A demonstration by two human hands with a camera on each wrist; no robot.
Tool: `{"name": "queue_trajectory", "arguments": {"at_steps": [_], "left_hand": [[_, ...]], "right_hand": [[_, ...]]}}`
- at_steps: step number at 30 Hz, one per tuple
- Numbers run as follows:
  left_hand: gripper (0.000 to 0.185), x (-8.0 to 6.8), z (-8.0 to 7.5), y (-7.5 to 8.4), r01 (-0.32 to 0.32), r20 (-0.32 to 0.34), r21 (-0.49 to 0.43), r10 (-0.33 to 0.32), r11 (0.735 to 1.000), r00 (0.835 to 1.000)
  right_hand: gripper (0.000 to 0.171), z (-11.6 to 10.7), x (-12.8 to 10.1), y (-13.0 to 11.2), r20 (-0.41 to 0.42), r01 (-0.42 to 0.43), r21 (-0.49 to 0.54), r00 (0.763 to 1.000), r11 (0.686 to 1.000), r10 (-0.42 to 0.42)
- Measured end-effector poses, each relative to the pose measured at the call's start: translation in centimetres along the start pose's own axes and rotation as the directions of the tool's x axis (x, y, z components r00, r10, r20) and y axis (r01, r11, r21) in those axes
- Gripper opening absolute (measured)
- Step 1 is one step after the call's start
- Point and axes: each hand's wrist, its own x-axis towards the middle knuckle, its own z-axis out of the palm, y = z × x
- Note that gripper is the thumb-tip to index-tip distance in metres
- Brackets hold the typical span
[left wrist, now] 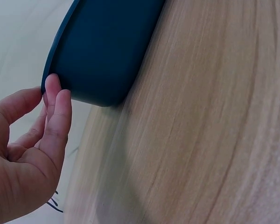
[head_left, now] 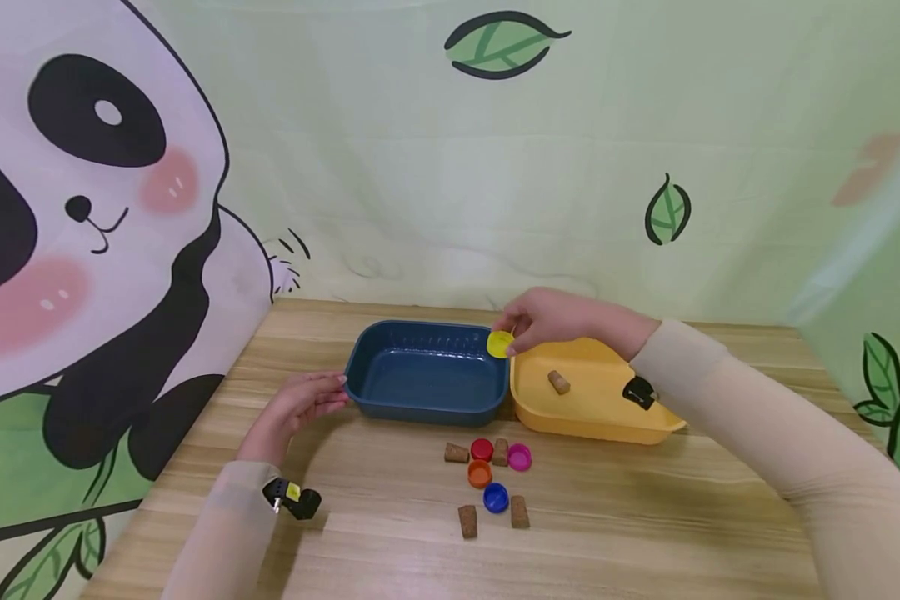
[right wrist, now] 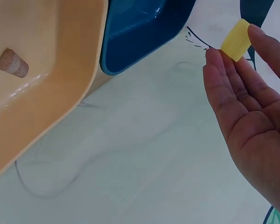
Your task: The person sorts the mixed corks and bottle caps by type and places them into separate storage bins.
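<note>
Yellow cap (head_left: 500, 343): we pinch it in the right hand (head_left: 547, 321), seemingly above the blue tray's (head_left: 426, 371) near-right corner. Left hand (head_left: 297, 407), fingers relaxed, touches that tray's rim; we brace there and lower the cap before release.

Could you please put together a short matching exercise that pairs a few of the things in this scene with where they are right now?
Things:
1. yellow cap
2. blue tray
3. yellow tray
4. blue cap

Places:
A. holds a single cork
B. on the table among loose corks and caps
C. pinched in the right hand
D. touched at its corner by the left hand

Pairs: 1-C, 2-D, 3-A, 4-B
</note>
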Motion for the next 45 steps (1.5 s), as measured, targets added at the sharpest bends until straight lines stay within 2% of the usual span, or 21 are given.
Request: {"name": "queue_trajectory", "arguments": {"at_steps": [16, 24, 30, 37, 45], "left_hand": [[0.048, 0.0, 0.2, 0.1, 0.003, -0.002, 0.022, -0.003, 1.0, 1.0], [0.044, -0.2, -0.2, 0.0, 0.001, 0.007, 0.005, -0.001, 1.0, 1.0], [0.049, -0.1, 0.0, 0.0, 0.001, 0.013, 0.017, -0.002, 1.0, 1.0], [0.037, 0.1, 0.2, 0.1, -0.006, 0.006, 0.011, 0.006, 1.0, 1.0], [0.044, 0.0, 0.1, 0.0, -0.003, -0.003, -0.003, 0.003, 1.0, 1.0]], "right_hand": [[0.041, -1.7, 2.2, -0.6, 0.026, -0.034, 0.032, 0.999, 0.999, 0.033], [0.038, -2.0, 3.9, -1.0, 0.029, -0.038, 0.017, 0.999, 0.999, 0.037], [0.037, -2.0, 4.7, -0.8, 0.024, -0.06, 0.005, 0.998, 0.998, 0.06], [0.037, -1.9, 6.0, -0.9, 0.002, -0.08, 0.02, 0.997, 0.997, 0.08], [0.041, -1.3, 7.9, -1.3, -0.002, -0.093, 0.029, 0.996, 0.995, 0.093]]}}
